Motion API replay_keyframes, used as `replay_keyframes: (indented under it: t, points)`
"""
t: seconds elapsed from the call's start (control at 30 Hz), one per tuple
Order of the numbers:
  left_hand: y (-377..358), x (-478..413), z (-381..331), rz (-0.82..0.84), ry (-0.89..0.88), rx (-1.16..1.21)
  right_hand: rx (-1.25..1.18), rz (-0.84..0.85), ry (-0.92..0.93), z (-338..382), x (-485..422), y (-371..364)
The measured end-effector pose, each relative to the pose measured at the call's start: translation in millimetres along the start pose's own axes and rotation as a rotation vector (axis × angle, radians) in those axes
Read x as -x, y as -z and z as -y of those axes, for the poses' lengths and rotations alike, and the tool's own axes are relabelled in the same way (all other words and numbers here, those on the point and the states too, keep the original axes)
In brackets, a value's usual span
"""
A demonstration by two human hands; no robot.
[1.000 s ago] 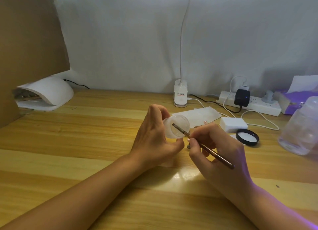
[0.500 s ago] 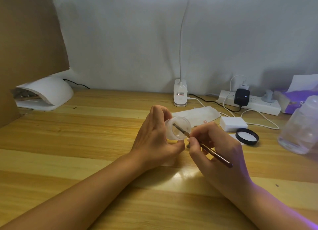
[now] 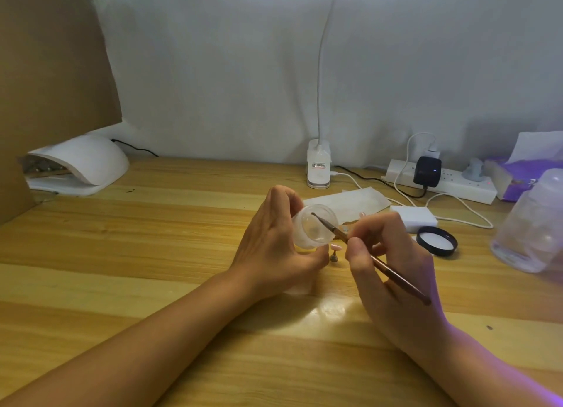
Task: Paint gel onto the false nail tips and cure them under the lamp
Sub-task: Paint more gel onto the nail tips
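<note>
My left hand (image 3: 274,242) grips a small clear gel jar (image 3: 313,228), tilted with its mouth toward me, above the wooden table (image 3: 152,239). My right hand (image 3: 393,263) pinches a thin brown brush (image 3: 384,265) like a pen, and the bristle tip reaches inside the jar. Between the two hands a pink false nail tip (image 3: 336,247) sits on a small stand (image 3: 334,258) on the table. Another pink tip (image 3: 362,214) lies on the white sheet behind. The white curing lamp (image 3: 82,160) stands at the far left against the wall.
A black jar lid (image 3: 436,241) lies right of my hands beside a white box (image 3: 414,217). A frosted plastic bottle (image 3: 531,224) stands at the right edge. A power strip (image 3: 441,182) with cables, a desk lamp base (image 3: 318,169) and a purple tissue pack (image 3: 524,175) line the back wall.
The brush tip has moved deeper into the jar and a little to the left. The jar has tilted slightly in my left hand. Both hands stay in place.
</note>
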State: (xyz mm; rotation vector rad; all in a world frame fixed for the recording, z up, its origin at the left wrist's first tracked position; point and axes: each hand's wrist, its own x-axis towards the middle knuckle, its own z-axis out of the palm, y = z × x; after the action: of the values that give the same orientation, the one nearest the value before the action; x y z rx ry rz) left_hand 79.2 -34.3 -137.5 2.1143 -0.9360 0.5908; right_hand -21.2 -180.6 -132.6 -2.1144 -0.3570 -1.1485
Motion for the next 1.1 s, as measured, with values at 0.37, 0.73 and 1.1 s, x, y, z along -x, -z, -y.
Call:
replay_keyframes:
  t: [0.37,0.73,1.1]
  points:
    - [5.5,-10.0,10.5,-0.086,0.371,0.041,-0.133,-0.036,-0.109,4.2,-8.0,2.9]
    - [6.6,-14.5,33.3,0.09,0.587,-0.14,-0.529,0.009,-0.797,-14.9,-14.6,13.7]
    - [8.5,-0.3,-8.2,-0.036,0.019,-0.144,-0.516,0.028,-0.837,-13.2,-16.4,12.5]
